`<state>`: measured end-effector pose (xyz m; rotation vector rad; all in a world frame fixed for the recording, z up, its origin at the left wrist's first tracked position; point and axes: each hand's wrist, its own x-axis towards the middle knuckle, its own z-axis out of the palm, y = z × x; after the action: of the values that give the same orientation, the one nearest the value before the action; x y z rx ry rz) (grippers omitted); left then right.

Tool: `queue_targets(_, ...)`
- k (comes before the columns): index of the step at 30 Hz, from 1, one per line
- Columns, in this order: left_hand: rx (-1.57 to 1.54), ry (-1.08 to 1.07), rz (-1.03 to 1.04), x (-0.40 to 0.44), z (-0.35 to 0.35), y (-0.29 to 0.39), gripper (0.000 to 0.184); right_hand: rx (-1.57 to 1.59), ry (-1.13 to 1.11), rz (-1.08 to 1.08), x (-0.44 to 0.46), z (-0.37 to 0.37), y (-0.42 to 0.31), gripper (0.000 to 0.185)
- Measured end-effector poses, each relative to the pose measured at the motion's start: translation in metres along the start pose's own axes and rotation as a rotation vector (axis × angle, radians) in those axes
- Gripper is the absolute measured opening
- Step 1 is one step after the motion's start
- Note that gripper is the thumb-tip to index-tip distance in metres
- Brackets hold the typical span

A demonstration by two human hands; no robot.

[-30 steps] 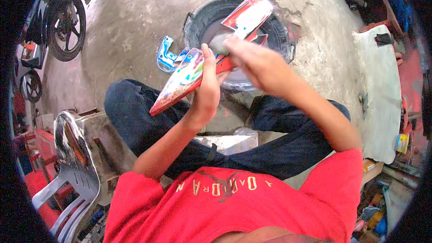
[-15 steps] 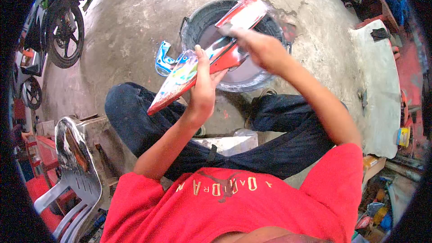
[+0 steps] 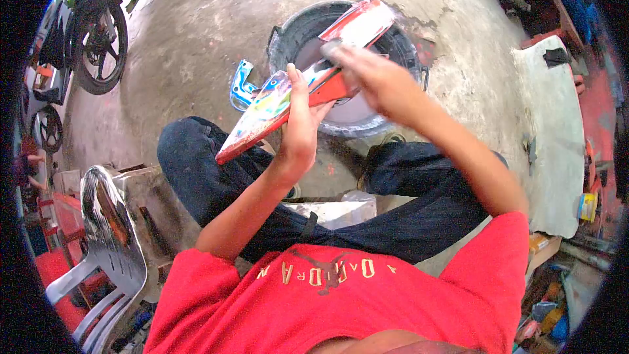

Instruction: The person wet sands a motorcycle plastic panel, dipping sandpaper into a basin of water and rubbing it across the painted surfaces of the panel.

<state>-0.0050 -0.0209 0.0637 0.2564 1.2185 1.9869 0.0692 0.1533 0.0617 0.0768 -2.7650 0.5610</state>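
A long motorcycle body panel (image 3: 259, 117), red along its edge with white, blue and yellow-green patches on its face, lies slantwise over a black tub (image 3: 285, 38) of cloudy greyish water. My left hand (image 3: 300, 124) is closed around its middle, thumb on top and fingers beneath. Over the panel's upper half, my right hand (image 3: 380, 82) is closed and pressed against the surface, slightly blurred. A small grey piece (image 3: 332, 50) shows at its fingertips; its kind is unclear. The panel's far end (image 3: 360, 21) is white and red. That right hand hides part of the panel.
A smaller blue-and-white part (image 3: 243, 86) lies on the concrete floor left of the tub. A motorcycle wheel (image 3: 99, 46) stands at the upper left, a grey plastic chair (image 3: 114, 223) at the lower left. A pale board (image 3: 547, 137) lies at the right.
My right hand has shifted slightly down and left along the panel. My left hand keeps its hold. The whole view has shifted a little.
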Motion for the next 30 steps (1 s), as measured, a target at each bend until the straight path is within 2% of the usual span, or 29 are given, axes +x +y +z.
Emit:
queue_targets(2, -0.022, 0.003, 0.017, 0.001, -0.001, -0.001, 0.068, 0.023, 0.091, -0.196, 0.000, -0.003, -0.031, 0.046)
queue_targets(7, -0.028, -0.024, 0.024, 0.002, -0.006, -0.011, 0.065, -0.145, -0.013, 0.102, 0.004, -0.003, 0.028, 0.045)
queue_targets(9, -0.002, 0.032, 0.019, -0.003, 0.005, 0.000, 0.064, -0.062, 0.053, -0.001, -0.003, 0.009, 0.018, 0.045)
queue_targets(11, -0.022, 0.004, -0.007, 0.000, 0.001, 0.000, 0.065, 0.040, 0.071, -0.182, -0.005, 0.004, -0.028, 0.047)
queue_targets(13, -0.022, -0.028, -0.009, 0.004, -0.007, -0.005, 0.066, 0.064, 0.041, -0.228, -0.005, 0.001, -0.022, 0.047)
queue_targets(16, -0.043, 0.041, 0.004, 0.002, -0.001, -0.007, 0.063, 0.073, 0.017, 0.118, 0.004, 0.000, 0.019, 0.046)
queue_targets(17, -0.037, 0.055, 0.000, 0.002, 0.001, -0.005, 0.062, 0.071, -0.047, 0.155, 0.005, -0.006, 0.021, 0.045)
queue_targets(21, -0.008, 0.003, -0.047, 0.005, -0.010, -0.007, 0.062, 0.106, 0.015, -0.140, -0.001, -0.009, -0.042, 0.045)
queue_targets(23, -0.022, 0.023, -0.046, 0.003, -0.008, -0.008, 0.064, 0.079, 0.032, -0.171, -0.004, 0.000, -0.016, 0.047)
queue_targets(26, -0.025, 0.047, -0.007, -0.002, 0.004, -0.002, 0.069, 0.123, -0.103, 0.270, 0.007, -0.011, 0.021, 0.046)
queue_targets(29, -0.032, 0.064, -0.014, -0.002, 0.007, 0.001, 0.071, -0.004, 0.059, -0.098, -0.001, 0.004, -0.004, 0.047)
queue_targets(30, -0.032, 0.061, -0.024, -0.001, 0.005, -0.001, 0.071, 0.075, 0.048, -0.169, -0.001, -0.004, -0.026, 0.047)
